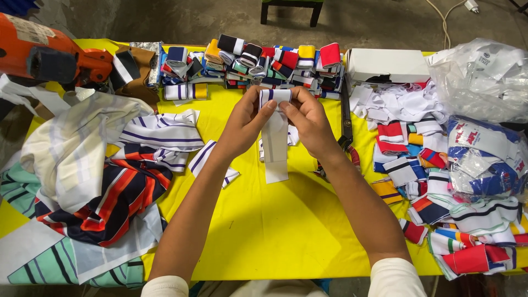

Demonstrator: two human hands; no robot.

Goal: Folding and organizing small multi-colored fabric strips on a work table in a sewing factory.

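- Pinching the top of a white striped band (274, 137), the left hand (246, 122) and right hand (308, 122) close fingers on it.
- Band hangs below both hands over the yellow table (264, 220).
- Folded bands (264, 63) lie beyond the hands.

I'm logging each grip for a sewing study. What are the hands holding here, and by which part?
Both hands, left hand and right hand, hold a white ribbed fabric strip with purple stripes by its folded top end; the rest hangs down.

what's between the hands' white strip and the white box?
In the head view, between the white striped strip and the white box: bare yellow table and long black scissors.
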